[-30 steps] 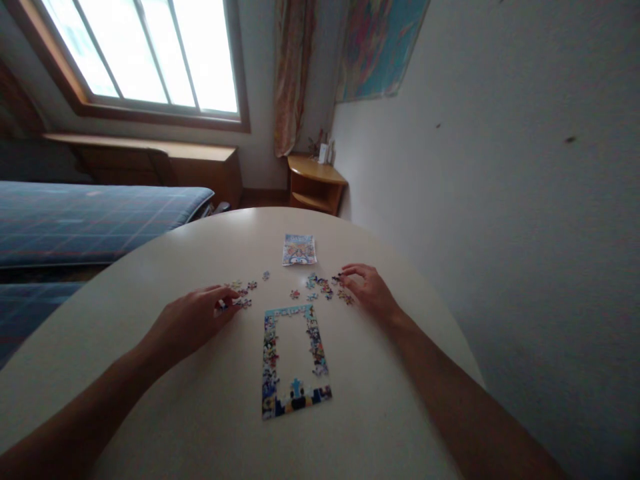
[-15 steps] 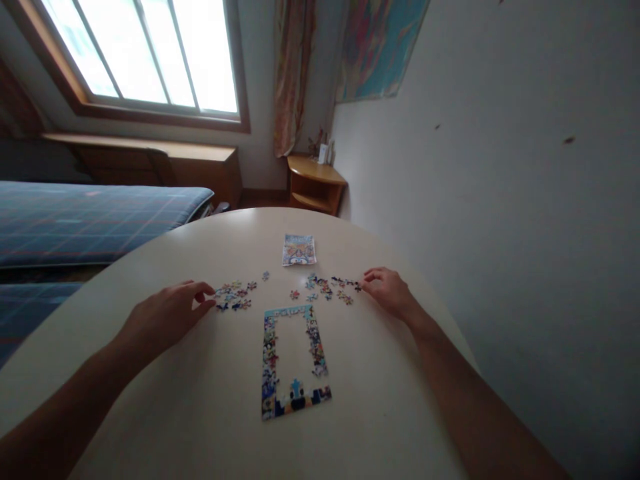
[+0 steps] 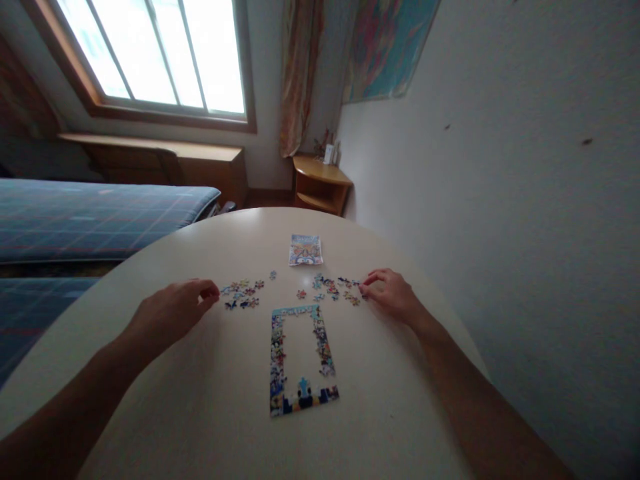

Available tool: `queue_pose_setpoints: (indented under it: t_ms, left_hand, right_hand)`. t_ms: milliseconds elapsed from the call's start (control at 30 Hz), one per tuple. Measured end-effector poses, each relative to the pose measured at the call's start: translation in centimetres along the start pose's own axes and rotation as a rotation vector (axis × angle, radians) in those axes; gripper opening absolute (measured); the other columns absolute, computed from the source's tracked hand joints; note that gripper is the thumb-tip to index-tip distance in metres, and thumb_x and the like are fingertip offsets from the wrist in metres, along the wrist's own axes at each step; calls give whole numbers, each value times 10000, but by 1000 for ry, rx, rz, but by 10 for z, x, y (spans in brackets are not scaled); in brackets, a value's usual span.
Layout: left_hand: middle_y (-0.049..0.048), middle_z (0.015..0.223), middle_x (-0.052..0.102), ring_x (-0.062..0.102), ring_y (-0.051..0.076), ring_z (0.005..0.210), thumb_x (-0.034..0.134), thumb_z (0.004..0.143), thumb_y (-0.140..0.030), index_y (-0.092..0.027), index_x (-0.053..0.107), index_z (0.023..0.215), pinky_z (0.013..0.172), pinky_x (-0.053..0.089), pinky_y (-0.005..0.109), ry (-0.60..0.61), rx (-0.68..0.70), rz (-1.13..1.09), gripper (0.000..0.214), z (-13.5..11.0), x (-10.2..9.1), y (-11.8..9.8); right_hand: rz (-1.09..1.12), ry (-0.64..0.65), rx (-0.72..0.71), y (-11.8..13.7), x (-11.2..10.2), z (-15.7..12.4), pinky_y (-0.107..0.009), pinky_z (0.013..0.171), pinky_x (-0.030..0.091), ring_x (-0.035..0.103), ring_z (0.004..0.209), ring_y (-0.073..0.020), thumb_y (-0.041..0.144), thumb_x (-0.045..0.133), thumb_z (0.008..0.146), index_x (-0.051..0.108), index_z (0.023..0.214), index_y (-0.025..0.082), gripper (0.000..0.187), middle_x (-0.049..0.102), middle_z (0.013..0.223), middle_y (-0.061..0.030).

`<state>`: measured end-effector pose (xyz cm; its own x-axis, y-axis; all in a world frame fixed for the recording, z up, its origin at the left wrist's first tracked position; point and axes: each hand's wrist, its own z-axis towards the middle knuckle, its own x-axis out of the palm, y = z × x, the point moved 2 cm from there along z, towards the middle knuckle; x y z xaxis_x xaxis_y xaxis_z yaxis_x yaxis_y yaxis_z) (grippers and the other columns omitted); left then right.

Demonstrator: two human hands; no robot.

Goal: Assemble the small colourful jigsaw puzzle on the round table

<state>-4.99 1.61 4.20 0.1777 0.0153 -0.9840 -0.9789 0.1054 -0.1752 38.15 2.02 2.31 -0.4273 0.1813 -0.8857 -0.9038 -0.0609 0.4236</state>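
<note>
Two small groups of loose puzzle pieces lie on the round white table (image 3: pixel 220 400). My left hand (image 3: pixel 175 310) is at the outer edge of the left pieces (image 3: pixel 243 292), thumb and forefinger pinched together; anything between them is too small to make out. On the other side, my right hand (image 3: pixel 393 293) has its fingertips closed on a dark puzzle piece (image 3: pixel 364 294) at the outer end of the right pieces (image 3: pixel 327 287). Between my forearms lies a partly joined puzzle (image 3: pixel 277 360). Its border surrounds bare tabletop, with a gap at the lower right.
A small picture sheet (image 3: pixel 306 250) lies beyond the pieces. Single pieces, one reddish (image 3: pixel 301 294) and one bluish (image 3: pixel 273 275), sit between the groups. A plaid mattress (image 3: pixel 110 220) is at the left, a wooden corner shelf (image 3: pixel 323 171) behind the table, a wall (image 3: pixel 525 233) at the right.
My left thumb and forefinger, apart before, have come together beside the left pieces. My right fingertips have closed on the outer dark piece. The whole view has shifted slightly.
</note>
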Motion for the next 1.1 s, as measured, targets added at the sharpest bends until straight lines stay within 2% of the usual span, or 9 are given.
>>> queue_pose_setpoints:
  t_ms: [167, 333, 500, 667, 767, 900, 1100]
  left_hand:
    - [67, 925, 749, 696, 275, 786, 443, 897, -374, -279, 713, 974, 638, 450, 331, 77, -42, 42, 296, 0, -4, -3]
    - [56, 924, 744, 690, 248, 819, 467, 905, -365, -260, 707, 987, 659, 449, 303, 88, -34, 38, 275, 0, -7, -7]
    - [48, 949, 729, 676, 230, 812, 486, 912, -411, -249, 701, 982, 691, 469, 306, 27, 51, -37, 279, 1, 1, -12]
    - [86, 1110, 679, 581, 280, 1057, 574, 886, -401, -224, 709, 1019, 910, 494, 397, -194, 213, -95, 260, 0, 16, -27]
    - [107, 1148, 655, 545, 292, 1088, 560, 912, -386, -207, 719, 1041, 952, 486, 428, -255, 247, -126, 272, 1, 24, -36]
    - [106, 1151, 651, 535, 290, 1089, 534, 938, -373, -200, 728, 1072, 984, 467, 430, -271, 275, -150, 293, 4, 31, -42]
    - [81, 1120, 662, 528, 284, 1089, 568, 896, -343, -215, 733, 948, 1030, 414, 446, -234, 250, -218, 215, 10, 37, -42]
  right_hand:
    - [4, 28, -115, 9, 6, -5, -500, 1014, 398, 576, 1128, -297, 475, 733, 750, 737, 947, 252, 298, 648, 1196, -89]
    - [30, 67, -130, 11, 8, -6, -521, 1040, 380, 544, 1183, -314, 504, 740, 736, 734, 1000, 269, 354, 611, 1265, -92]
    - [53, 19, -140, 10, 11, -4, -521, 1051, 379, 544, 1200, -316, 521, 679, 784, 722, 1029, 259, 361, 615, 1264, -98]
    - [67, -22, -171, 11, 16, -2, -510, 1059, 379, 549, 1201, -306, 491, 607, 841, 721, 1032, 249, 328, 617, 1261, -106]
    - [67, -24, -161, 13, 16, -2, -513, 1061, 377, 547, 1202, -305, 486, 589, 849, 718, 1040, 245, 334, 615, 1262, -105]
    - [59, -31, -149, 14, 15, -2, -516, 1055, 383, 549, 1197, -306, 483, 588, 852, 718, 1044, 247, 331, 615, 1260, -103]
    - [48, -49, -169, 14, 16, -2, -511, 1050, 388, 551, 1193, -301, 482, 573, 871, 716, 1047, 251, 324, 614, 1268, -104]
